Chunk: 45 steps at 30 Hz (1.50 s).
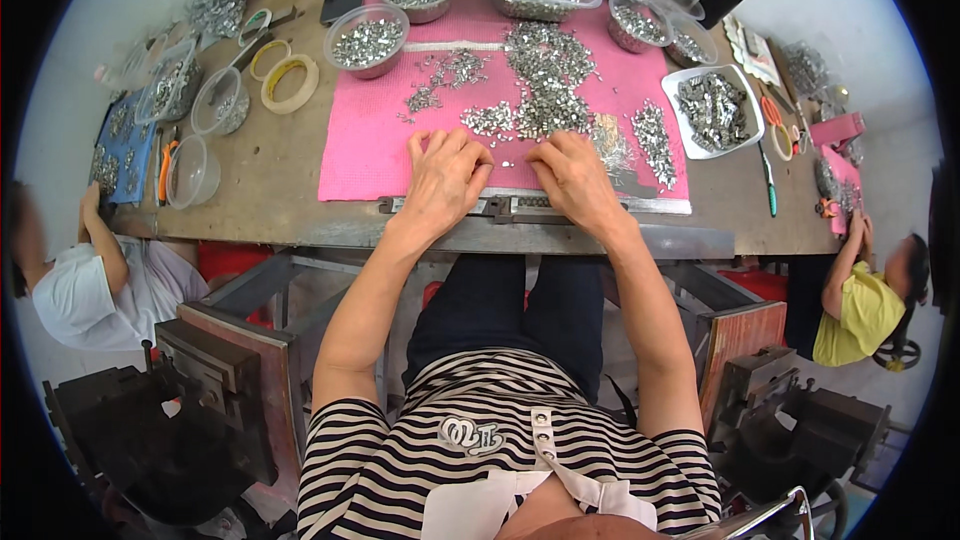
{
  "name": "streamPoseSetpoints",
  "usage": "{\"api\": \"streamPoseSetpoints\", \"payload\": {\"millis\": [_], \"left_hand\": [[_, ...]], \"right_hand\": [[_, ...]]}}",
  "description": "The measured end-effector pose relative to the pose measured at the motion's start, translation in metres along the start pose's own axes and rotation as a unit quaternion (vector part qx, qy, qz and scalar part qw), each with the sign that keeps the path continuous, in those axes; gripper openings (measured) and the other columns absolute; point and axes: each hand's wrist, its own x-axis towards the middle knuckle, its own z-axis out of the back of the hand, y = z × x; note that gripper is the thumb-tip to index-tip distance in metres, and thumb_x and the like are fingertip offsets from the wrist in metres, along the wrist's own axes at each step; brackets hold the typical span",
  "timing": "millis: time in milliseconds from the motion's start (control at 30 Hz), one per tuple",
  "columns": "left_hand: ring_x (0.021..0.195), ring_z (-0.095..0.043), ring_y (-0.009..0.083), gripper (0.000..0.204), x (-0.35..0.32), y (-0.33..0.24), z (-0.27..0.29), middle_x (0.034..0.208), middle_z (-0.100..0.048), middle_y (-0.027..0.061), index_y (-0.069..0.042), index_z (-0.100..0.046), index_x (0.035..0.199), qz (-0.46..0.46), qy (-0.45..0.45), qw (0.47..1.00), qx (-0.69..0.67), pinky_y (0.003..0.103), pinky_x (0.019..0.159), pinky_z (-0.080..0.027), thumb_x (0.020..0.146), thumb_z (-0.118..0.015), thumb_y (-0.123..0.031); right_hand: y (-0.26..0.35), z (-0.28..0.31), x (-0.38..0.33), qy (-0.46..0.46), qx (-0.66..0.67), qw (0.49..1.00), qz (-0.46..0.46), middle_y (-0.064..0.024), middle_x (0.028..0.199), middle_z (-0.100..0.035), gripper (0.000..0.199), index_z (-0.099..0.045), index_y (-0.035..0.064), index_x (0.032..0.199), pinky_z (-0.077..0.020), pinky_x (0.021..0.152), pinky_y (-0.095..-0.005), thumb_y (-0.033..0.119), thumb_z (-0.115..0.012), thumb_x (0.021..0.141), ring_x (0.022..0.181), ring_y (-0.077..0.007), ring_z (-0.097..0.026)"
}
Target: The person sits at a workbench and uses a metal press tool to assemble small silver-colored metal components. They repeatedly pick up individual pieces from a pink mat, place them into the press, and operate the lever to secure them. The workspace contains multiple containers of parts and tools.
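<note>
1. Left hand and right hand rest knuckles-up on the pink mat, fingers curled; what they grip cannot be told.
2. Metal clips lie heaped just beyond both hands.
3. Three bowls of clips stand on the mat's far left.
4. One white tray sits right.

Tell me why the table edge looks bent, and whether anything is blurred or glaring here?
Head view: the fisheye lens bows the table edge and blackens the corners; light is soft and even, with faint glints on the small metal parts; both hands on the pink mat look sharp, the rim slightly softer.
</note>
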Motion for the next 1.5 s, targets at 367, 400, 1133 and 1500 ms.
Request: {"api": "streamPoseSetpoints", "payload": {"millis": [367,400,1133,1500], "left_hand": [[0.09,-0.056,0.0245,0.006,-0.001,0.0,-0.003,0.088,-0.056,0.004,-0.01,-0.069,0.095,0.004,-0.007,1.0,0.001,0.049,0.102,-0.034,0.09,-0.072,-0.011],[0.09,-0.056,0.0245,0.006,-0.001,-0.001,-0.003,0.088,-0.056,0.004,-0.01,-0.069,0.095,0.006,-0.003,1.0,0.001,0.049,0.103,-0.034,0.09,-0.072,-0.011],[0.091,-0.058,0.0226,0.006,-0.003,-0.01,-0.008,0.09,-0.061,0.0006,-0.011,-0.072,0.095,0.034,-0.034,0.999,0.019,0.06,0.11,-0.028,0.089,-0.074,-0.013],[0.095,-0.061,0.0226,0.011,-0.012,-0.051,-0.025,0.093,-0.064,0.0015,-0.01,-0.068,0.094,-0.057,-0.006,0.995,-0.077,0.057,0.112,-0.029,0.085,-0.075,-0.01]], "right_hand": [[0.006,-0.007,0.004,0.009,0.011,1.0,0.005,-0.0122,0.093,-0.06,0.007,-0.069,0.0033,0.095,-0.0476,0.084,-0.0439,0.006,-0.071,0.089,0.09,-0.0331,-0.06],[0.005,-0.005,0.002,0.008,0.016,1.0,0.004,-0.0122,0.093,-0.06,0.007,-0.069,0.0033,0.095,-0.0476,0.084,-0.044,0.006,-0.071,0.089,0.09,-0.033,-0.06],[0.008,-0.019,-0.001,-0.023,0.004,1.0,-0.013,-0.0099,0.09,-0.058,0.007,-0.067,0.0041,0.094,-0.0432,0.079,-0.0417,0.005,-0.071,0.088,0.087,-0.03,-0.059],[-0.01,0.006,-0.016,-0.01,-0.004,0.999,-0.04,-0.0097,0.09,-0.06,0.006,-0.07,0.0056,0.094,-0.0428,0.081,-0.0424,0.009,-0.071,0.089,0.09,-0.0298,-0.06]]}}
